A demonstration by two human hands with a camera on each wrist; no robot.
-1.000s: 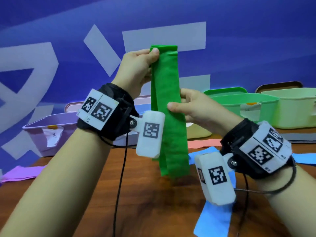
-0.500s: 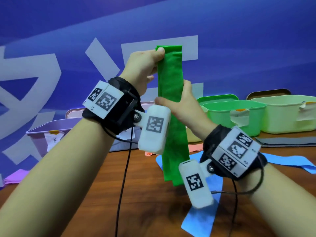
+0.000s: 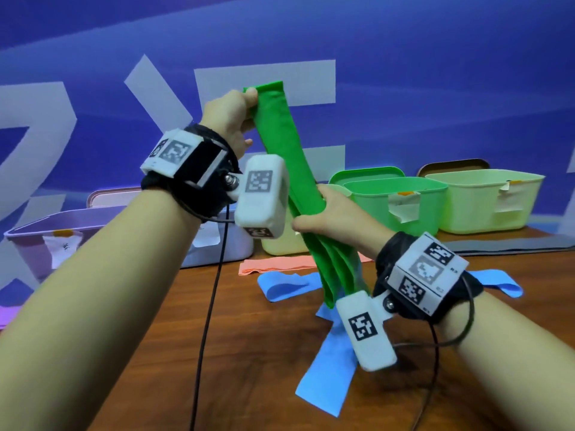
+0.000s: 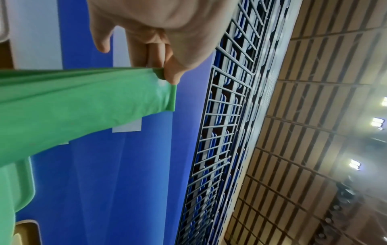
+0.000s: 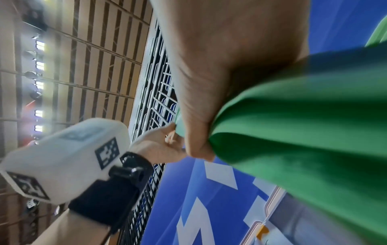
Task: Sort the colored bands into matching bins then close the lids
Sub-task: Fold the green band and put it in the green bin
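Hands hold a green band (image 3: 287,169) up in the air above the wooden table (image 3: 249,353), slanting down to the right. The left hand (image 3: 228,115) pinches its top end between thumb and fingertips; the right hand (image 3: 336,214) is wrapped around the bunched middle, the loose folds hanging below. Behind stand open bins: a green bin (image 3: 413,197), a pale green bin (image 3: 485,200) and a purple bin (image 3: 28,241). Blue bands (image 3: 329,362) and a pink band (image 3: 273,264) lie on the table
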